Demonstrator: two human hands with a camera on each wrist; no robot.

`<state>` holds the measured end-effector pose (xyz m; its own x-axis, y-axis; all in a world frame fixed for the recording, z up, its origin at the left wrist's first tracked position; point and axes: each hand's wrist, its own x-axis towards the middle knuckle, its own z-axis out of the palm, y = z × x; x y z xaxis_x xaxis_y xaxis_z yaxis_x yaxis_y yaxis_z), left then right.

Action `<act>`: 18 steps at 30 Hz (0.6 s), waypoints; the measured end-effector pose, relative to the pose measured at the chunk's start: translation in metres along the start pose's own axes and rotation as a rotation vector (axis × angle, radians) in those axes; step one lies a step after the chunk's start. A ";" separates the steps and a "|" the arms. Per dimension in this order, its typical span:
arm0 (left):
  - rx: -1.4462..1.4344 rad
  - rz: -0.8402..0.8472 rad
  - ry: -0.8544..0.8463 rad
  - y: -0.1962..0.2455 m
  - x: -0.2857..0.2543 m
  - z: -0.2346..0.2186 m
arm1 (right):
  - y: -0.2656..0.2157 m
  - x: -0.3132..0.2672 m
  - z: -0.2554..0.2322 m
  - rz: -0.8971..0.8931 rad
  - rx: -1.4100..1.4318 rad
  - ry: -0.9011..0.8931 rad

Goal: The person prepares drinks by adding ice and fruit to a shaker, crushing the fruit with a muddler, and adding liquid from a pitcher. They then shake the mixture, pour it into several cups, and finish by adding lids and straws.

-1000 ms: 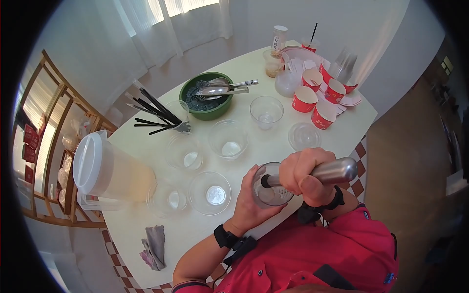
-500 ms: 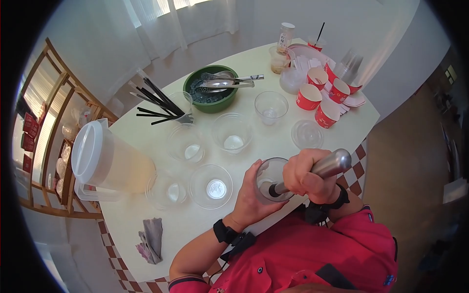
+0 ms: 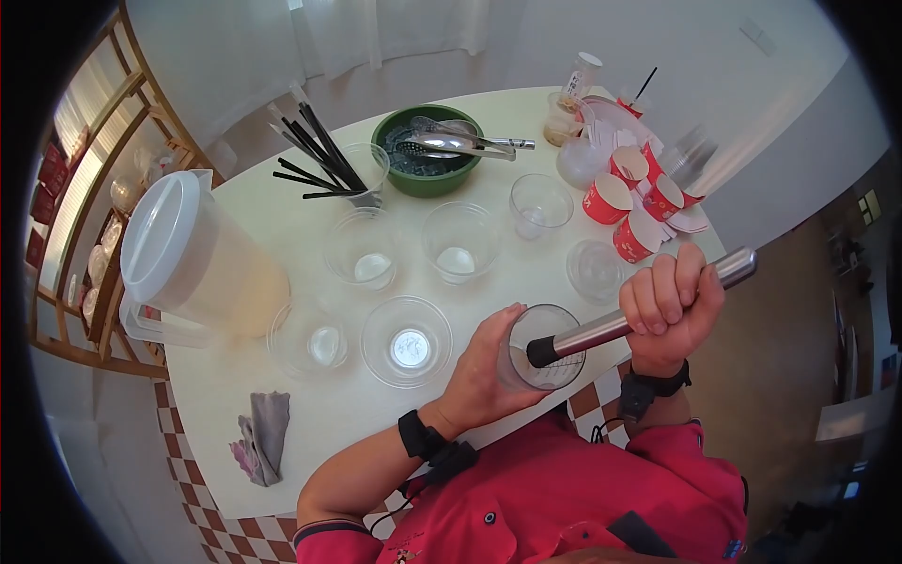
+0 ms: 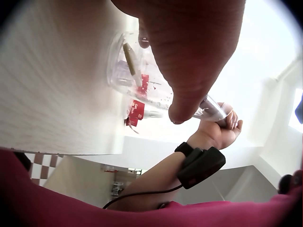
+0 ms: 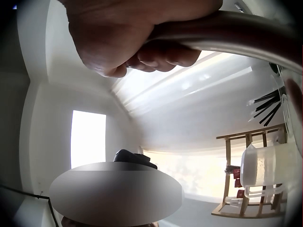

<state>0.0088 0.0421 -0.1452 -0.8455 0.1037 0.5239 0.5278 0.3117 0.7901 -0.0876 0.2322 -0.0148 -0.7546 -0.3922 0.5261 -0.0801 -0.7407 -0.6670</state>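
Note:
My left hand [image 3: 484, 381] grips a clear measuring cup [image 3: 567, 374] by its side, near the table's front edge. Printed marks run along the cup's wall. In my right hand [image 3: 672, 305] is a steel muddler [image 3: 601, 331] with a black head, its fingers wrapped around the shaft. The muddler leans to the right, its head [image 3: 542, 352] at the cup's mouth. From the left wrist, small bits and a yellowish strip [image 4: 129, 58] show in the cup, partly hidden by that hand. The right wrist view has the fingers curled round the shaft [image 5: 227, 30].
Several clear plastic cups [image 3: 407, 348] stand left of and behind the measuring cup. Farther back are a green basin [image 3: 427, 183] with tongs, black straws [image 3: 324, 155] and red paper cups [image 3: 609, 199]. A lidded pitcher [image 3: 211, 254] and a grey cloth [image 3: 263, 437] lie to the left.
My right hand has moved up and to the right, and more of the muddler's shaft shows above the cup. The left hand keeps its hold on the cup. The head view has shifted slightly.

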 end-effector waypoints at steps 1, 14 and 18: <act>0.001 -0.001 0.003 0.000 0.000 0.000 | 0.000 0.000 0.001 -0.002 -0.005 -0.004; -0.039 -0.041 -0.015 -0.002 -0.001 -0.001 | -0.034 0.006 -0.031 -0.231 -0.443 0.328; -0.014 -0.024 -0.006 -0.001 -0.001 -0.002 | -0.034 -0.004 -0.054 -0.338 -0.765 0.577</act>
<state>0.0089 0.0402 -0.1458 -0.8582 0.1025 0.5030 0.5087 0.3005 0.8068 -0.1172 0.2888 -0.0227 -0.7982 0.2465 0.5496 -0.5902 -0.1373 -0.7955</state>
